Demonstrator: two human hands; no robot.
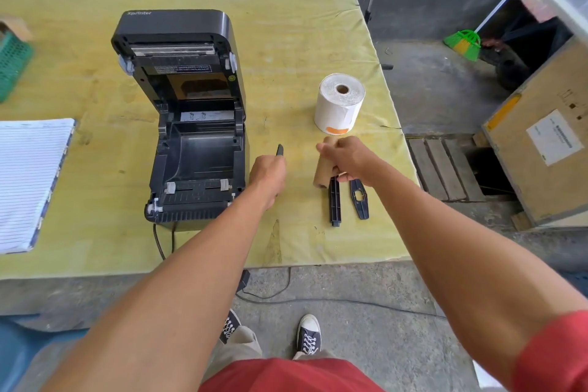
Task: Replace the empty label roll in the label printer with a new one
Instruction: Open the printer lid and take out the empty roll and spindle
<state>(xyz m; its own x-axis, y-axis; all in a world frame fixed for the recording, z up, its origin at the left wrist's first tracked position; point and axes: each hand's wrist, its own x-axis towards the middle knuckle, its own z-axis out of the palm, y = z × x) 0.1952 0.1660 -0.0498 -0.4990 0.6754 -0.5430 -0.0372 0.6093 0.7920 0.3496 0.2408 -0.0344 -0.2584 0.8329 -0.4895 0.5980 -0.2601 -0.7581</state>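
The black label printer (191, 124) stands open on the yellow table, lid raised, and its roll bay holds nothing. To its right stands a full white label roll (339, 103), upright on its end. My right hand (348, 157) is shut on the brown cardboard core (322, 173) of the empty roll, just in front of the new roll. The core's lower end touches a black spindle bar (334, 200) that lies on the table. My left hand (269, 177) grips a thin black plastic piece (280, 149) whose tip sticks up beside the printer.
A second black roll-holder plate (359, 199) lies right of the spindle bar. A lined notepad (28, 181) is at the left edge and a green basket (12, 64) behind it. The printer's cable (159, 243) runs off the table's front edge (286, 266). A wooden crate (541, 143) stands on the floor at right.
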